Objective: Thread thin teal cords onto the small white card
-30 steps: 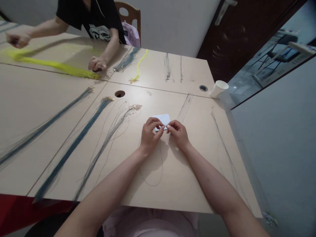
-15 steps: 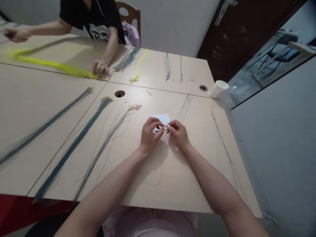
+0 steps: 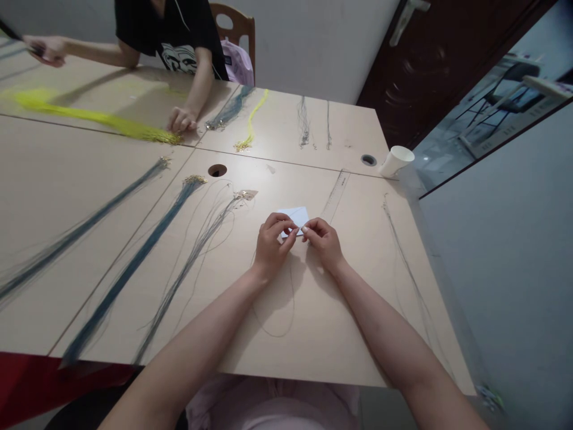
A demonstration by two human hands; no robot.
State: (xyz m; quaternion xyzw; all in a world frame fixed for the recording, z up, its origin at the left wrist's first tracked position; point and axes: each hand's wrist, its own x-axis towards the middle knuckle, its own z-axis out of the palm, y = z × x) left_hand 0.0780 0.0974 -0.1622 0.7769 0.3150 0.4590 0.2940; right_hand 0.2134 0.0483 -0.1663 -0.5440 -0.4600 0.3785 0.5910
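Observation:
My left hand (image 3: 274, 243) and my right hand (image 3: 323, 240) meet fingertip to fingertip over the near middle of the light wood table (image 3: 313, 334). Both pinch the near edge of a small white card (image 3: 295, 215) lying there. A thin dark cord (image 3: 286, 325) runs from my fingers toward me and loops on the table. Whether the cord is threaded through the card is too small to tell.
Long bundles of blue-grey cords (image 3: 134, 263) lie to my left, yellow cords (image 3: 102, 119) further back, thin dark cords (image 3: 407, 269) at right. A white paper cup (image 3: 396, 160) lies tipped at the far right edge. A person in a black shirt (image 3: 179, 36) works across the table.
My hands and the card have stayed put. The person across the table has drawn one hand further left and up, and shifted the other hand slightly along the yellow cords.

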